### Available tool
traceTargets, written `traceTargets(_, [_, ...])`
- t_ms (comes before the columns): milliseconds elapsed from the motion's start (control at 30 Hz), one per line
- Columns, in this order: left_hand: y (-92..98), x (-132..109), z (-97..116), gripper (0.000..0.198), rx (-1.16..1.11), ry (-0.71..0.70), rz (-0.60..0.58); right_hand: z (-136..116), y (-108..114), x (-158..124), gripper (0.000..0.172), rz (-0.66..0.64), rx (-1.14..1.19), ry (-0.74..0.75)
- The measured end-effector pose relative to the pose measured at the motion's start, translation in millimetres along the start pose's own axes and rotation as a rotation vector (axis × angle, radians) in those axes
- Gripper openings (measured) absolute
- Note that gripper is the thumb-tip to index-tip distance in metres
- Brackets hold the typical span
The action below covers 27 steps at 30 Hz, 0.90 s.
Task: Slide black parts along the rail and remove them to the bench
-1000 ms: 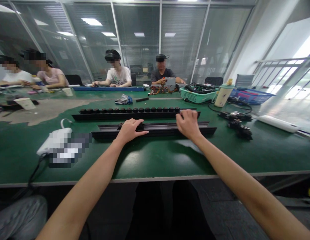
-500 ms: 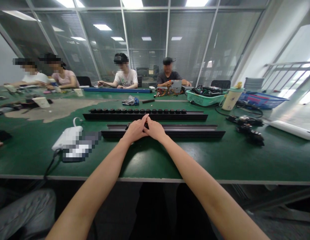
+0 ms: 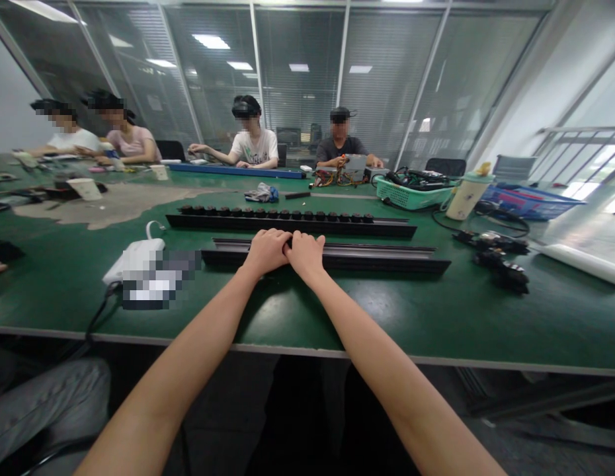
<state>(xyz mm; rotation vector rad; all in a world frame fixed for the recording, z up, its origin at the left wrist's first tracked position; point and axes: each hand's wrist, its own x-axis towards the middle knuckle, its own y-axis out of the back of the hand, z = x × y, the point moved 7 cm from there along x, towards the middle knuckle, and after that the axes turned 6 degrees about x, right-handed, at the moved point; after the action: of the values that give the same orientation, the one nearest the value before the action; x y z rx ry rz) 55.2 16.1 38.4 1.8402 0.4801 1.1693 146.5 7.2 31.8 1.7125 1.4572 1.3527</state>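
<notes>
Side by side, my left hand [image 3: 268,252] and my right hand [image 3: 306,256] bend over the near long black rail [image 3: 381,258], fingers curled over its far side and closed on it. A small dark part [image 3: 288,243] shows in the gap between them; most of it is hidden. The near rail has a pale metallic channel along its length. Parallel behind it lies a second black rail [image 3: 292,226], carrying a row of several round black pieces [image 3: 285,214].
To the left are a white power adapter [image 3: 136,261] with a cable and a blurred phone-like device [image 3: 159,281]. Black assemblies [image 3: 500,268], a green basket [image 3: 416,194] and a cup [image 3: 469,196] stand right. Grey gloves [image 3: 261,193] lie behind the rails. Several people sit across the table.
My fingertips, which met in a peak over the near rail, have spread apart and now curl over it. The hands stay at the same stretch of rail. The view has tilted slightly downward.
</notes>
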Motion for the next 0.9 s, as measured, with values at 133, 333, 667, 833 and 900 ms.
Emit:
traceTargets(133, [-0.4,0.5,-0.2,0.035,-0.018,-0.002,-0.014,4.8,-1.6,1.1,0.035,-0.037,0.059,-0.056])
traceTargets(333, [-0.8,1.7,-1.2,0.036,-0.014,0.003,0.002,2.8,1.1,0.9,0.032,-0.007,0.031,-0.030])
traceTargets(667, [-4.3,2.6,-2.2,0.037,-0.075,0.000,-0.024,11.1,3.1,1.4,0.033,-0.006,0.019,-0.008])
traceTargets(833, [-4.8,2.8,-2.6,0.037,-0.094,0.007,-0.019,11.8,2.9,-1.2,0.033,-0.001,0.002,0.063])
traceTargets(900, [-5.6,3.3,-3.0,0.038,-0.094,0.008,-0.014,10.7,2.5,-2.7,0.034,0.011,-0.017,0.111])
